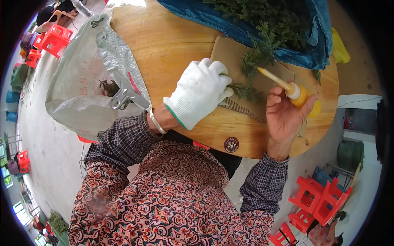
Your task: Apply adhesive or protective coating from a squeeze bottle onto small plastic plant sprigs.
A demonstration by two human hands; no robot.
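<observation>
My left hand (201, 92), in a white glove, presses down on a small green conifer sprig (245, 91) that lies on a brown piece of cardboard (230, 53). My right hand (285, 112) is bare and grips a yellow squeeze bottle (301, 96) with a long pale nozzle (273, 78). The nozzle points up and left toward another sprig (260, 51). Both hands rest over a round wooden table (172, 41).
A blue tarp (230, 22) heaped with green cuttings lies at the table's far side. A grey plastic sack (78, 82) hangs off the left edge, held by a metal clamp (123, 96). Red plastic stools stand on the floor at left (51, 39) and lower right (322, 199).
</observation>
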